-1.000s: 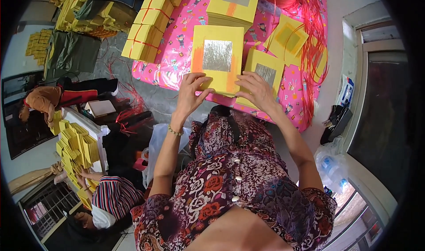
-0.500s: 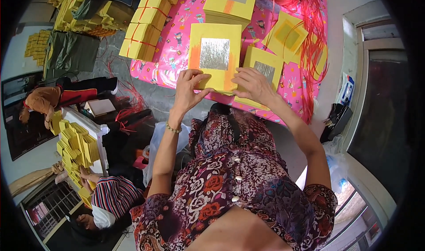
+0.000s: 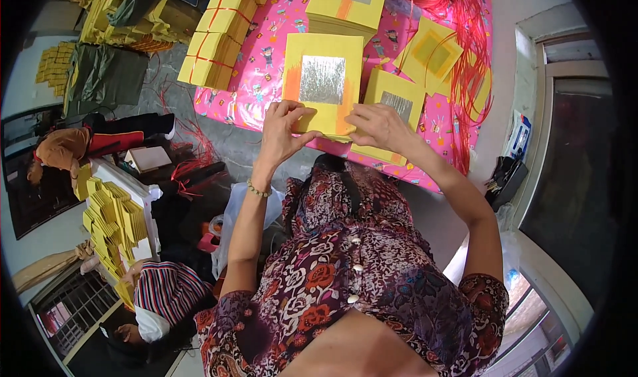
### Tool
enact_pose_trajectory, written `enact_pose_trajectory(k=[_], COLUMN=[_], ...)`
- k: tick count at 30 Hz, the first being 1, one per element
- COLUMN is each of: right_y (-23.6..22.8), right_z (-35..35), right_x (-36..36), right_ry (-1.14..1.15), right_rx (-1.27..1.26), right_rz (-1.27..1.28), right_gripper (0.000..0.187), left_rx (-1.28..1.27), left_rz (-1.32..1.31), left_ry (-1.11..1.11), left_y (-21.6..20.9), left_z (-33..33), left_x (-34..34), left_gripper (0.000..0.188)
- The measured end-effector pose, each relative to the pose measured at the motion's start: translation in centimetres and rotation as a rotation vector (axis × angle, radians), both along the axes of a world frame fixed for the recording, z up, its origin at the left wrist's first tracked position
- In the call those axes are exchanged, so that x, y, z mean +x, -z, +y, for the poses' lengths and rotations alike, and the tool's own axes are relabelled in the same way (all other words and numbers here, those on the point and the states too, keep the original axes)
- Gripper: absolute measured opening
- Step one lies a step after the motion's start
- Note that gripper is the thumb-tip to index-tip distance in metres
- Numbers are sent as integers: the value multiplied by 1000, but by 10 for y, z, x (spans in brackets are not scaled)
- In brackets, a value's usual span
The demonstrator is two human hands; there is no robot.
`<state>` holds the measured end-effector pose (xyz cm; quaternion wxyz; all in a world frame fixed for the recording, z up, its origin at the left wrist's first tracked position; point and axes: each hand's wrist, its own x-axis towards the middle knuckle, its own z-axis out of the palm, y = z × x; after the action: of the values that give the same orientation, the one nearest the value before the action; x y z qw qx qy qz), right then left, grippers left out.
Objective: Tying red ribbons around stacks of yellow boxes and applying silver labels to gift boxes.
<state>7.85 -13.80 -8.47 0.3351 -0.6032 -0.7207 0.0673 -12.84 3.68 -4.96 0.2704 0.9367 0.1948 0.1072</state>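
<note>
A stack of yellow joss paper [image 3: 322, 46], its top sheet bearing a silver foil square and orange bands, lies at the near edge of the table. Around its near left corner my left hand [image 3: 287, 126] is closed, thumb at the front edge and fingers curled on top. My right hand [image 3: 377, 126] grips the near right corner in the same way. Just right of it, partly under that hand and forearm, is another joss paper stack [image 3: 395, 88]. A thicker stack [image 3: 345, 8] stands directly behind the one I hold.
Red-tied paper bundles [image 3: 216, 51] line the left of the pink patterned tablecloth [image 3: 262, 101]. Red plastic strips [image 3: 465, 51] hang over the right side, across loose yellow sheets [image 3: 432, 48]. At lower left, two people sit by a table with yellow paper piles [image 3: 116, 221].
Both hands keep their places on the stack, with hardly any shift. At lower left, the striped-sleeved person's arm has moved slightly.
</note>
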Motion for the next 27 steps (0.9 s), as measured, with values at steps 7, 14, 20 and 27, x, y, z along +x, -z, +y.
enact_pose_trajectory(k=[7, 14, 20, 27], right_y=[-7, -6, 0, -24], right_z=[0, 2, 5, 7], right_x=[6, -2, 4, 17], right_ry=[-35, -19, -18, -18], right_rx=[-96, -164, -244, -393], right_rz=[-2, -30, -91, 36], right_gripper=[30, 27, 28, 26], left_rx=[5, 4, -4, 37], left_rz=[-17, -27, -20, 12], left_ry=[-2, -3, 9, -16], left_y=[3, 4, -1, 0], left_z=[2, 1, -1, -1], left_x=[0, 1, 6, 9], left_gripper=[49, 47, 50, 45])
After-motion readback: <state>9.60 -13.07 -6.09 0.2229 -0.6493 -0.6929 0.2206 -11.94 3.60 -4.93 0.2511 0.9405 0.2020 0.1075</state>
